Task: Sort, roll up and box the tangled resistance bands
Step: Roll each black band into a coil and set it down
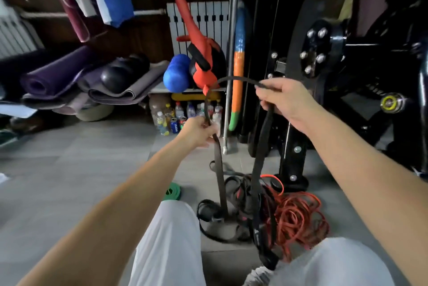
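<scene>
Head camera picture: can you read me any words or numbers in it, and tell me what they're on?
Nothing here can be read for sure.
Blue can: white letters, too blurred to read.
Green band roll: white mark, too blurred.
Bottles: labels too small.
Black band: tiny white mark low down, too small.

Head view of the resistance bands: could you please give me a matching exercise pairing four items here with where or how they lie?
Items:
1. black band
2. green band
3. orange-red band
4. blue foam roller

Places:
a. on the low shelf at the back
b. wholly on the floor in loose coils
c. arched between the left hand and right hand
d. rolled up tight on the floor

Pairs: 1-c, 2-d, 3-b, 4-a
</scene>
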Demonstrator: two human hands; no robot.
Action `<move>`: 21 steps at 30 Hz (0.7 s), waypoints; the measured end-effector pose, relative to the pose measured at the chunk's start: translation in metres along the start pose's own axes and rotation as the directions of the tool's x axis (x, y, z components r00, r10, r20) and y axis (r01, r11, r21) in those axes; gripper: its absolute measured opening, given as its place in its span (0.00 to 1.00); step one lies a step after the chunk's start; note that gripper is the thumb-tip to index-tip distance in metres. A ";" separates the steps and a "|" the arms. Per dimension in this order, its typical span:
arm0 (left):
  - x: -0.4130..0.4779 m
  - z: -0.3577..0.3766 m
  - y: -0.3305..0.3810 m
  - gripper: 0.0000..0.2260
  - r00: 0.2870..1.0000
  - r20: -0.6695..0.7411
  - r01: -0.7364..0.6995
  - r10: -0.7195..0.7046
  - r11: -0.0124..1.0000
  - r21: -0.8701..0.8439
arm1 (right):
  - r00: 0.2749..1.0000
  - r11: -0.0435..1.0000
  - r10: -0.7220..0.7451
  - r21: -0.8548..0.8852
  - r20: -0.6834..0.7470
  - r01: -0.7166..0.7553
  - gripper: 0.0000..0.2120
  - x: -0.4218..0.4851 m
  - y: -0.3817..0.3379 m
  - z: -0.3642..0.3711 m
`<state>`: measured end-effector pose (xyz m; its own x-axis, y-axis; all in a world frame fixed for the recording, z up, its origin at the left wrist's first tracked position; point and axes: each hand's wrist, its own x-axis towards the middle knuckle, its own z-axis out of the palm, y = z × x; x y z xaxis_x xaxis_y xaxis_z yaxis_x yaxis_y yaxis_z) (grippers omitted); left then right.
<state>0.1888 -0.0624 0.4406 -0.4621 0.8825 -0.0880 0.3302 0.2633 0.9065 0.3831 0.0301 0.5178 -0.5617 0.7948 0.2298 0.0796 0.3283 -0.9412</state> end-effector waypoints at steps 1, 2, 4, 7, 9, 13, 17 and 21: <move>-0.004 -0.001 0.004 0.03 1.000 -0.010 -0.012 0.011 0.997 -0.072 | 0.998 0.996 0.059 -0.070 0.017 -0.058 0.08 -0.007 0.013 0.004; -0.008 -0.003 0.009 0.02 0.999 -0.022 -0.046 0.044 0.990 -0.136 | 0.993 0.981 0.116 -0.158 0.030 -0.110 0.08 -0.012 0.026 0.008; -0.017 -0.008 0.027 0.04 0.990 -0.060 -0.136 0.124 0.952 -0.273 | 0.976 0.932 0.210 -0.314 0.055 -0.183 0.08 -0.022 0.049 0.019; -0.028 -0.026 0.063 0.06 0.963 -0.105 -0.271 0.249 0.877 -0.396 | 0.951 0.917 0.283 -0.326 0.125 -0.230 0.08 -0.033 0.063 0.037; -0.032 -0.040 0.087 0.04 0.945 -0.071 -0.323 0.318 0.882 -0.343 | 0.958 0.961 0.225 -0.200 0.175 -0.189 0.19 -0.033 0.054 0.049; -0.039 -0.060 0.110 0.02 0.938 0.031 -0.339 0.346 0.931 -0.132 | 0.991 0.998 0.001 0.057 0.130 -0.009 0.13 -0.028 0.022 0.067; -0.047 -0.060 0.091 0.04 0.957 0.054 -0.256 0.284 0.920 -0.297 | 0.993 0.998 -0.058 0.014 0.104 0.057 0.13 -0.034 0.020 0.077; -0.059 -0.050 0.064 0.05 0.958 0.096 -0.198 0.269 0.866 -0.459 | 0.989 1.000 -0.019 0.011 0.145 0.017 0.08 -0.045 0.032 0.082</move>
<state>0.1961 -0.1167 0.5243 -0.2750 0.9539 0.1203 -0.0005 -0.1252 0.9921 0.3432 -0.0368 0.4569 -0.6764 0.7063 0.2089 0.0606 0.3360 -0.9399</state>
